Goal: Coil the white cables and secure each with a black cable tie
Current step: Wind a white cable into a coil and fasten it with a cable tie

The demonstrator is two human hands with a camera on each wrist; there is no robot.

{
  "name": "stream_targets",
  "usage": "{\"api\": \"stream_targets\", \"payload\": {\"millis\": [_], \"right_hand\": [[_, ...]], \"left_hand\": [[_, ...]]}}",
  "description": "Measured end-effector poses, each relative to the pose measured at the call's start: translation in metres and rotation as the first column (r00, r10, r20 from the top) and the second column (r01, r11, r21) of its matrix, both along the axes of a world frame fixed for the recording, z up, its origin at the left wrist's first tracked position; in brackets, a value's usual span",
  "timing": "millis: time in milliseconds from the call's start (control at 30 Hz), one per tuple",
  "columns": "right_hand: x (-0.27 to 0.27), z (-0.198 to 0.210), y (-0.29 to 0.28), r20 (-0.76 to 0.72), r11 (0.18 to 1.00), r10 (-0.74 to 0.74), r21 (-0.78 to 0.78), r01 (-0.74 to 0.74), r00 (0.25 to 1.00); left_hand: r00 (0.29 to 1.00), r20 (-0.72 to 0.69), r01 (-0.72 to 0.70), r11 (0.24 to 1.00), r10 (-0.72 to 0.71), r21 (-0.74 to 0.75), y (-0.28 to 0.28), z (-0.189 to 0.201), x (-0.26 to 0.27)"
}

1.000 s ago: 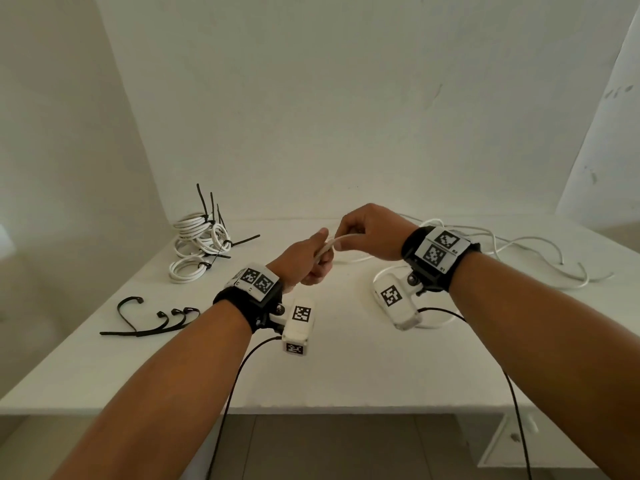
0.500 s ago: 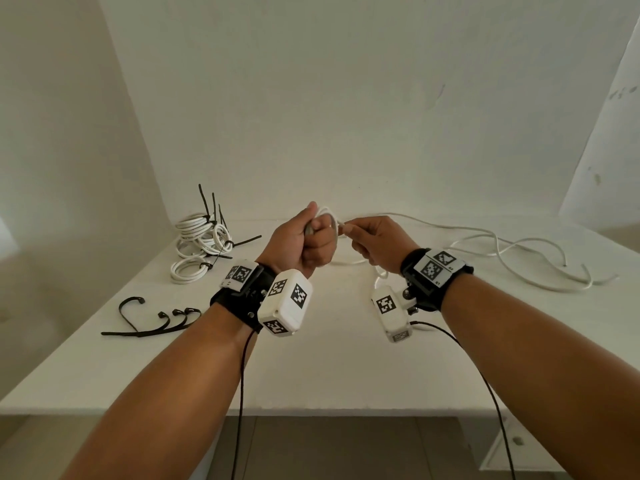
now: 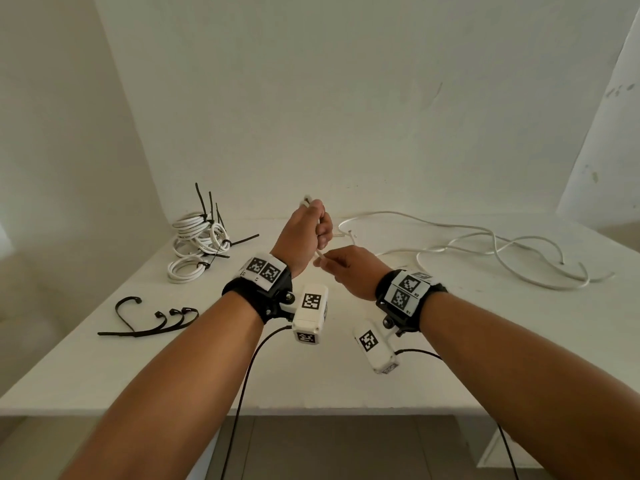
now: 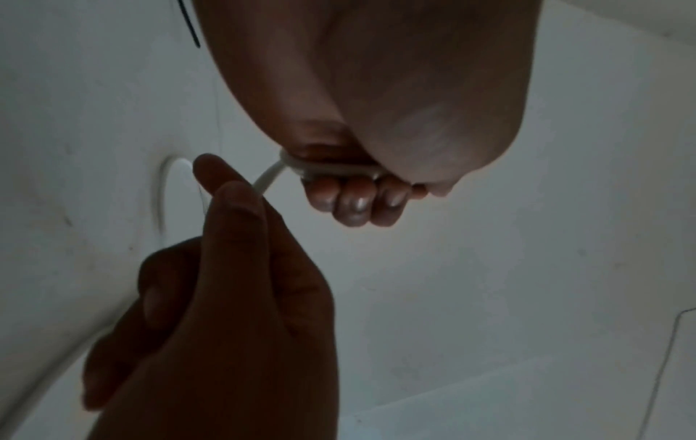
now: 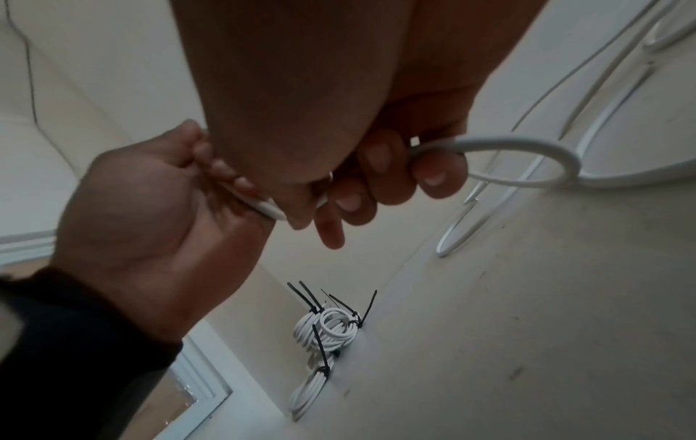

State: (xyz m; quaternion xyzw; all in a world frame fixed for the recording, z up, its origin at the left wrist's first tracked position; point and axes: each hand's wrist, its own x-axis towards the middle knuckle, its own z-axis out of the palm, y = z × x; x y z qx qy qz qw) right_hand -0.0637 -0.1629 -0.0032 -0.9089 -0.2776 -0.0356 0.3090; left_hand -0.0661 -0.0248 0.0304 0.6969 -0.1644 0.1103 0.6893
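My left hand point(image 3: 309, 230) is raised above the table as a fist around a loose white cable point(image 3: 485, 244), whose short end point(image 3: 306, 201) sticks up above the knuckles. In the left wrist view its curled fingers point(image 4: 354, 202) close over the cable point(image 4: 327, 169). Just below and to the right, my right hand point(image 3: 334, 265) pinches the same cable. The right wrist view shows the right hand's fingers point(image 5: 376, 178) curled on it, with a cable loop point(image 5: 527, 160) running off to the table. The rest of the cable lies in slack curves at the right.
Several coiled white cables point(image 3: 197, 244) tied with black ties lie at the back left, also as a bundle point(image 5: 327, 330) in the right wrist view. Loose black cable ties point(image 3: 152, 320) lie at the front left of the white table point(image 3: 346, 386). Walls stand behind and left.
My left hand has risen and turned its fist upright with the cable. My right hand has dropped from beside it to just below it, still holding the cable.
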Motion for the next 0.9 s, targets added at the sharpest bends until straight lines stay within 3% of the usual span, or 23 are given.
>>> {"api": "stream_targets", "payload": {"millis": [100,233,467,633,767,900], "right_hand": [[-0.001,-0.003,0.004,0.027,0.995,0.021,-0.097,-0.018,0.999],[-0.007,0.0,0.003,0.038,0.977,0.063,-0.206,-0.054,0.997],[-0.004,0.019,-0.005,0.101,0.973,0.122,-0.208,-0.099,0.987],[0.009,0.039,-0.022,0.119,0.991,0.11,-0.086,-0.1,0.987],[0.018,0.048,-0.033,0.092,0.996,0.084,0.028,-0.087,0.992],[0.03,0.05,-0.046,0.067,0.985,0.034,0.167,-0.045,0.997]], "left_hand": [[0.993,0.032,-0.122,0.974,0.118,0.191,0.001,-0.007,0.006],[0.979,0.016,-0.189,0.87,0.204,0.456,0.014,-0.024,0.019],[0.985,-0.148,0.026,0.759,0.094,0.651,0.017,-0.038,0.017],[0.959,-0.282,0.196,0.774,-0.023,0.602,0.015,-0.034,0.003],[0.934,-0.341,0.238,0.895,-0.105,0.376,0.008,-0.033,-0.006],[0.936,-0.3,0.257,0.94,-0.185,0.224,0.006,-0.027,-0.011]]}}
